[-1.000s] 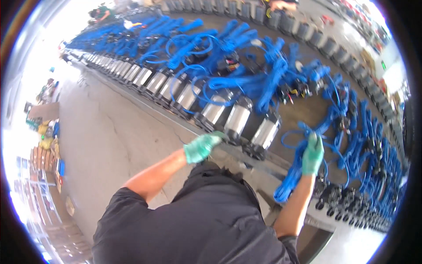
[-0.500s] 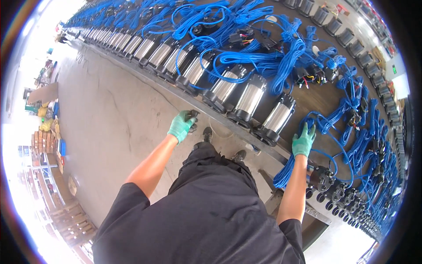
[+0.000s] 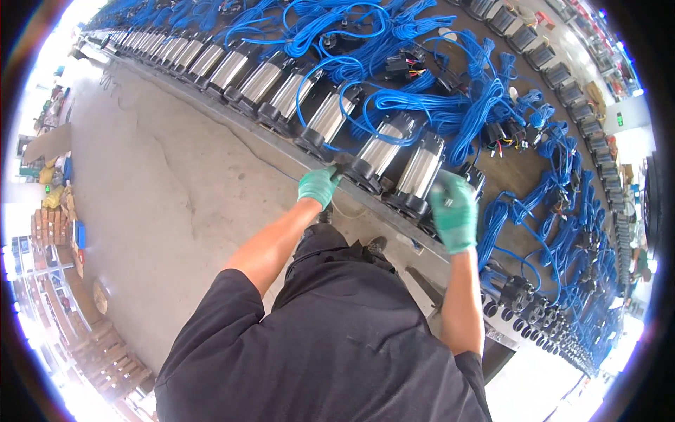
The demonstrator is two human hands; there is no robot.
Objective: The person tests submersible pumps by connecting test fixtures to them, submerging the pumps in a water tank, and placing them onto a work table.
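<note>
My left hand (image 3: 320,187), in a green glove, is at the near edge of the bench, close to the black base of a silver cylindrical motor (image 3: 380,149). Its fingers are curled round something dark that I cannot make out. Blurred by motion, my right hand (image 3: 454,211), also gloved in green, is over the last motor in the row and hides most of it; only its black end (image 3: 472,176) shows. Whether that hand holds anything cannot be told. Between the two hands stands another silver motor (image 3: 422,169) with black ends.
Bundles of blue cable (image 3: 422,105) cover the bench behind the motors, with black connectors (image 3: 404,65) among them. A metal rail (image 3: 281,148) runs along the near edge. More motors (image 3: 517,292) lie to the right. Stacked boxes and pallets (image 3: 112,369) stand far left.
My left hand has moved right and up to the bench edge. My right hand has left the blue cable coil and swung left over the last motor. The view has shifted slightly.
</note>
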